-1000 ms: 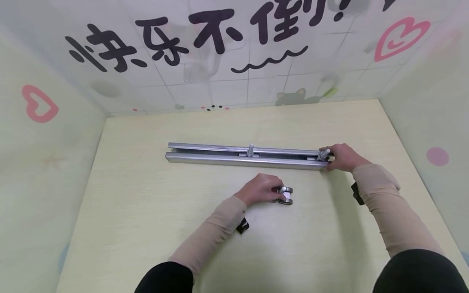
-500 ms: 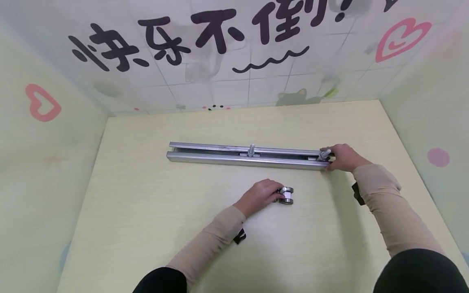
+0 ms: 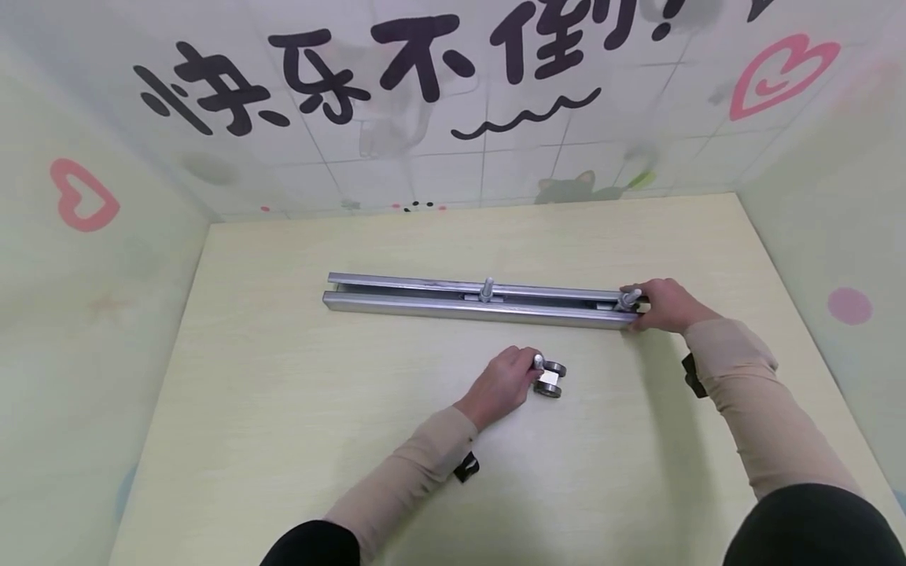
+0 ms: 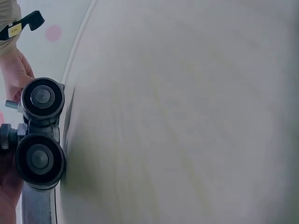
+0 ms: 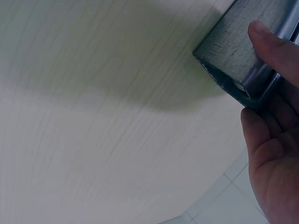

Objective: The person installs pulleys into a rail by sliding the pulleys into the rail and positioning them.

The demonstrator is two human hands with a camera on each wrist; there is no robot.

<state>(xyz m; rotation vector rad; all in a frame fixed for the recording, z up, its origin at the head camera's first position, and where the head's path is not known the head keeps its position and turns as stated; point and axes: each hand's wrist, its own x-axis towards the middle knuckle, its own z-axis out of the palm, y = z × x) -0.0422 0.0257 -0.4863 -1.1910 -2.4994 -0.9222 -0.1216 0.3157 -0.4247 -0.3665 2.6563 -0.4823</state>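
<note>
A roller trolley (image 3: 549, 380) with round wheels and a bolt is pinched by my left hand (image 3: 495, 391), in front of the track. In the left wrist view its dark wheels (image 4: 40, 158) face the camera, and fingers (image 4: 7, 186) show only partly behind the bolt. My right hand (image 3: 667, 306) grips the right end of a silver slotted metal track (image 3: 410, 307). From the right wrist view, the thumb (image 5: 273, 44) lies on the track's side (image 5: 236, 44) and fingers reach beneath its end. Two bolts stand up from the slot, one mid-track (image 3: 486, 289) and one beside my right hand (image 3: 628, 299).
The track lies lengthwise across a pale wood-grain table (image 3: 283, 409). Printed walls (image 3: 439, 177) with black lettering and pink hearts enclose the table at the back and both sides. Dark straps (image 3: 466, 468) sit at the wrists.
My left hand has turned the roller trolley, so its bolt now points up more visibly and the wheels sit at a slant. The right hand and track have stayed in place.
</note>
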